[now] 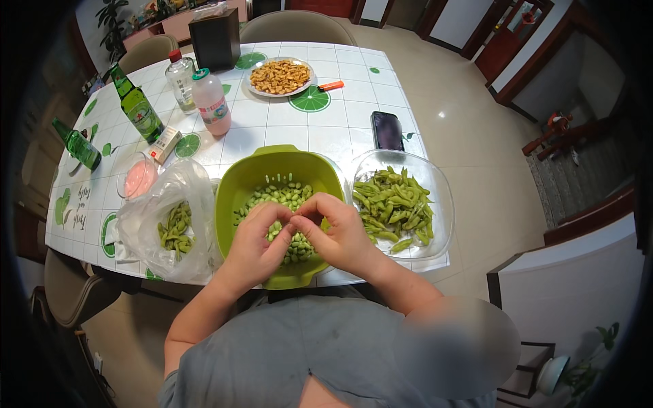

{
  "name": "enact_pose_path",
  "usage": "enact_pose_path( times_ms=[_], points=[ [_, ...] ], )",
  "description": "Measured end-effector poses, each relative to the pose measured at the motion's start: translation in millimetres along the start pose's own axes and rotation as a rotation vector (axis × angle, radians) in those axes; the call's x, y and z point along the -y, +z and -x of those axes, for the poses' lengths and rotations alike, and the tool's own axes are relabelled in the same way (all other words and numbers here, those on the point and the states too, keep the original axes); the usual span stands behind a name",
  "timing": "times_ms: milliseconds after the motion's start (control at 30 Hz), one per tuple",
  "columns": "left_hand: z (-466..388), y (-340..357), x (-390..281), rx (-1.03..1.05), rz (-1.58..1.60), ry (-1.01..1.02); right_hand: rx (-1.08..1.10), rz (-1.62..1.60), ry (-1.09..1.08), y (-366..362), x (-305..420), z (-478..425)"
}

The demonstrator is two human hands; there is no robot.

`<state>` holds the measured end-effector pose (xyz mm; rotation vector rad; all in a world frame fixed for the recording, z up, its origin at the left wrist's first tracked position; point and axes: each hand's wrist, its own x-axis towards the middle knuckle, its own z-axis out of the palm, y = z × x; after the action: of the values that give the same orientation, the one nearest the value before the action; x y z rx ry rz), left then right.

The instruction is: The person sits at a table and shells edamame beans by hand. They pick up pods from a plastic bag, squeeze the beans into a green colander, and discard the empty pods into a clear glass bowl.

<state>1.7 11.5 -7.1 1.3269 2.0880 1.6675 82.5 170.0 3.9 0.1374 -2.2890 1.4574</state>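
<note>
My left hand [260, 237] and my right hand [339, 232] meet over a green plastic colander [278, 158], thumbs and forefingers pinched together. Whatever may be between the fingertips is too small or hidden to make out. Shelled green soybeans [298, 251] cover the colander's bottom, partly screened by my hands. To the right, a clear bowl [443, 214] holds a heap of whole edamame pods [393, 204]. On the left stands an open clear plastic bag [145, 229] with more pods [177, 232] inside.
Left on the table are a glass of pink drink [139, 177], a small box [166, 144], green beer bottles [136, 109], a pink drink bottle [214, 109] and a clear bottle [181, 84]. Farther back are a plate of snacks [280, 77] and an orange lighter [331, 86]. A phone [387, 131] lies right.
</note>
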Motion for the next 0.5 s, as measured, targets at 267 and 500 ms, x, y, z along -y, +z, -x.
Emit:
enact_pose_path(
  times_ms=[267,500],
  points=[
    [1.7,-1.1,-9.9,-0.025,-0.033,0.034,0.033,-0.409,0.279,-4.4,-1.2,1.8],
    [2.0,-4.8,-4.8,0.058,-0.059,0.089,0.125,-0.140,0.058,-12.6,-0.6,1.8]
  ],
)
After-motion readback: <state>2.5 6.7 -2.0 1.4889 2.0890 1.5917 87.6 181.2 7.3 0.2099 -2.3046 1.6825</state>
